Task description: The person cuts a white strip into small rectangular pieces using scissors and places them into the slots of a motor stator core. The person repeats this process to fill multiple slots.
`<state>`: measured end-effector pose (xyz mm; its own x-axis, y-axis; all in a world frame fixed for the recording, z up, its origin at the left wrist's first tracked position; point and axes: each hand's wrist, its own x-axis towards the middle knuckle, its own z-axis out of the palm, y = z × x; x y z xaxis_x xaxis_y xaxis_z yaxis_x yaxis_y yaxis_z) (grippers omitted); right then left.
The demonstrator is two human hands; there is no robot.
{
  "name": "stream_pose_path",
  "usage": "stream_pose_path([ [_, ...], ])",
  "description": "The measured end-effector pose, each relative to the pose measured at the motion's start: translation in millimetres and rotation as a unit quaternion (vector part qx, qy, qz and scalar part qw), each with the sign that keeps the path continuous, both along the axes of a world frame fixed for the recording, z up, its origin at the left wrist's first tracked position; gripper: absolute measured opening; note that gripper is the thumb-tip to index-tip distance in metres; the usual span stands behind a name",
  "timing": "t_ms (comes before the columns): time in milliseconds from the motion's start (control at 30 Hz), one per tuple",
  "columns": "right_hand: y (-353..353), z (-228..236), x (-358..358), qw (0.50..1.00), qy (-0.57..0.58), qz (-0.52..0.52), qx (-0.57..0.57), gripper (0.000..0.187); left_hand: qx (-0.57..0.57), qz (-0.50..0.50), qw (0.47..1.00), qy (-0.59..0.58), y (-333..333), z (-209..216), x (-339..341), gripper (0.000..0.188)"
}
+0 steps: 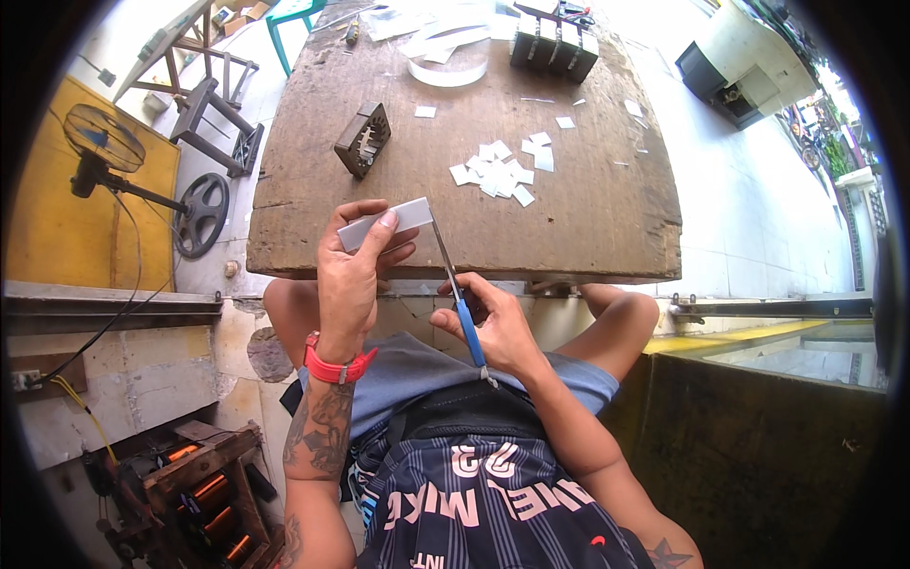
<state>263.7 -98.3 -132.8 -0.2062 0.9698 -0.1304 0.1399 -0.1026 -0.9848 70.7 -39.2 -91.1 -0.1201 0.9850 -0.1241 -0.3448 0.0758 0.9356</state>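
Observation:
My left hand (355, 261) pinches a flat white strip (384, 224) between thumb and fingers, above the near edge of the wooden table. My right hand (498, 327) is closed round the blue handle of scissors (464, 321), seen nearly edge-on. Their thin metal blades point up and away, and the tips meet the right end of the strip. Whether the blades are apart cannot be made out. Beyond my hands, several small cut white pieces (495, 173) lie in a loose heap on the table (313, 228).
A slotted metal core (363, 139) stands on the table's left side. Farther back are a curled white strip (450, 78), white sheets (408, 24) and a dark ribbed block (555, 47). A fan (104, 142) stands at left; a frame with copper coils (209, 498) sits lower left.

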Motion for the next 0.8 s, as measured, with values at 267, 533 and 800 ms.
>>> stream_pose_path([
  [267, -1.2, -1.3, -2.2, 1.000, 0.003, 0.014, -0.012, 0.056, 0.004, -0.032, 0.999, 0.028, -2.0, -5.2, 3.7, 0.027],
  [533, 1.0, 1.6, -3.6, 1.000, 0.006, 0.018, -0.002, 0.057, 0.011, -0.039, 0.999, 0.020, -2.5, -4.9, 2.1, 0.026],
  [800, 2.0, 0.7, -4.5, 1.000, 0.008, 0.015, 0.001, 0.059, 0.003, -0.041, 0.999, 0.013, -2.9, -6.1, 1.7, 0.025],
])
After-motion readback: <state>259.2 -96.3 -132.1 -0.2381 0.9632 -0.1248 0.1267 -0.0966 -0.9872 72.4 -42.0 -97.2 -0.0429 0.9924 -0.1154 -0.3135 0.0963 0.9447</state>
